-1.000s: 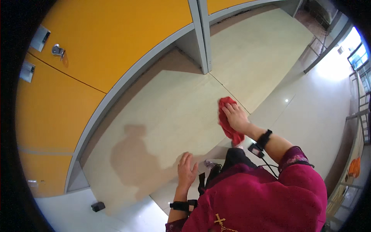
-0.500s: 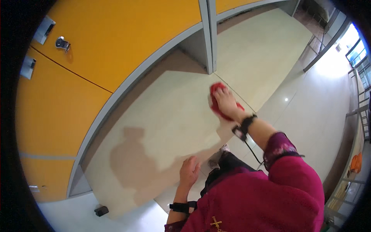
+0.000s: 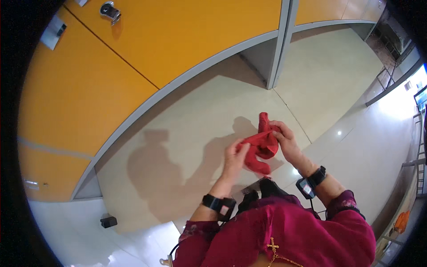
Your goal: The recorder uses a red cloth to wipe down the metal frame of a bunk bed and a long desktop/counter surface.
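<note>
A bunched red cloth (image 3: 268, 149) hangs between my two hands, above the near edge of a pale board (image 3: 209, 111). My left hand (image 3: 235, 155) pinches its left side with thumb and fingers. On the right, my right hand (image 3: 284, 139) grips the upper part of the cloth, the fingers curled over it. Folds of the cloth droop below both hands, and one rolled end sticks up beside the right fingers.
Orange lockers (image 3: 102, 80) with grey frames stand along the far left side, a grey post (image 3: 281, 49) between sections. A small black box (image 3: 108, 221) sits at the board's left end. Glossy tiled floor (image 3: 356, 142) runs along the right, with metal racks (image 3: 420, 147) beyond.
My right hand has lifted the red cloth off the board and drawn it nearer. My left hand has come up and taken hold of it too. The view has shifted slightly.
</note>
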`<state>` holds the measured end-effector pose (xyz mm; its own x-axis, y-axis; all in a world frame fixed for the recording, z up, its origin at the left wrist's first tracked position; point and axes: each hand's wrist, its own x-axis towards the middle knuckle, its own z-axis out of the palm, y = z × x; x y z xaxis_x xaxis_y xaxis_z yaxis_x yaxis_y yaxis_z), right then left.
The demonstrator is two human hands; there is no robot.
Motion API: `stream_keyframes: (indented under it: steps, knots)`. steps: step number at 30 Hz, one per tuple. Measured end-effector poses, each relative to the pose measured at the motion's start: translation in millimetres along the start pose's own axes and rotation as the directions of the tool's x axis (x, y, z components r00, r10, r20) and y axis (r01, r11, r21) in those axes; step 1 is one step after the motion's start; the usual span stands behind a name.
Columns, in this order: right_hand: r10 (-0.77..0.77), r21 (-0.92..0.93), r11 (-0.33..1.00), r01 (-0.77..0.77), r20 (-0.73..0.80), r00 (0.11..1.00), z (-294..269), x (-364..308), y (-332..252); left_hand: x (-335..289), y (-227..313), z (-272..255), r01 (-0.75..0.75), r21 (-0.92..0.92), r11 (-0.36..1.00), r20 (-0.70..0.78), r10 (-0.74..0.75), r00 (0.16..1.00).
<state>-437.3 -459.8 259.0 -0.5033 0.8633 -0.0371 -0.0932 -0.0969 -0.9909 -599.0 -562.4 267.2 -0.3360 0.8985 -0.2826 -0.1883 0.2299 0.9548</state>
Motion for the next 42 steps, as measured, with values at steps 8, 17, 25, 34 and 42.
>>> stream_keyframes:
  steps: [8, 17, 25, 34, 42]
  knots:
    - [-0.319, -0.833, 0.389, 0.393, 0.278, 0.906, -36, -6, 21, 48, 22, -85, -0.036, 0.9, 0.434, -0.161, 0.41, 0.898]
    - [-0.356, -0.919, 0.204, 0.338, 0.252, 0.9, -39, -23, 44, 162, -13, -7, -0.161, 0.987, -0.004, 0.159, 0.174, 0.972]
    - [-0.361, -0.899, 0.231, 0.373, 0.277, 0.891, -29, -19, 45, 264, 15, 24, -0.014, 0.999, 0.029, 0.007, 0.213, 0.977]
    - [-0.371, -0.924, 0.199, 0.327, 0.238, 0.898, -45, -19, 54, 119, -22, 10, -0.67, 0.739, -0.07, 0.674, 0.043, 0.738]
    - [-0.353, -0.911, 0.191, 0.365, 0.283, 0.892, -29, -16, 47, 243, 4, 9, -0.432, 0.902, -0.009, 0.429, 0.149, 0.891]
